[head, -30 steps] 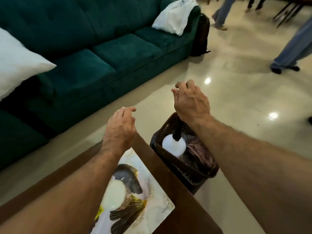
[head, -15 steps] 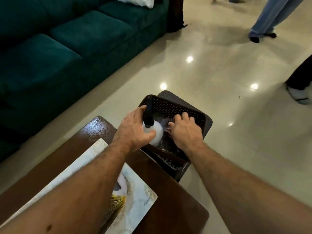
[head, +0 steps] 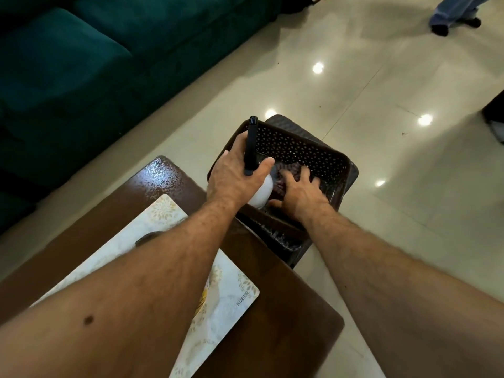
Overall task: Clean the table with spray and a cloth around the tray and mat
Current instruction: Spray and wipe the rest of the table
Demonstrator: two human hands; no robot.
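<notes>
A dark perforated basket (head: 313, 151) stands on the floor just past the brown table (head: 286, 317). My left hand (head: 234, 178) is wrapped around a white spray bottle (head: 263, 193) with a black nozzle (head: 251, 143), at the basket's near left corner. My right hand (head: 298, 192) lies flat inside the basket, fingers spread on a dark reddish checked cloth (head: 286, 173); whether it grips the cloth I cannot tell. A pale patterned mat (head: 229, 301) lies on the table under my left forearm. A dark object on the mat is mostly hidden by that arm.
A dark green sofa (head: 95, 64) runs along the left and back. Glossy cream floor tiles (head: 395, 186) fill the right side. A person's legs and shoes (head: 452, 20) stand at the top right, and a dark shape (head: 495, 115) sits at the right edge.
Both hands dropped from mid-air into the basket. My left hand closed on the spray bottle and my right hand settled onto the cloth. The view tilted down and forward.
</notes>
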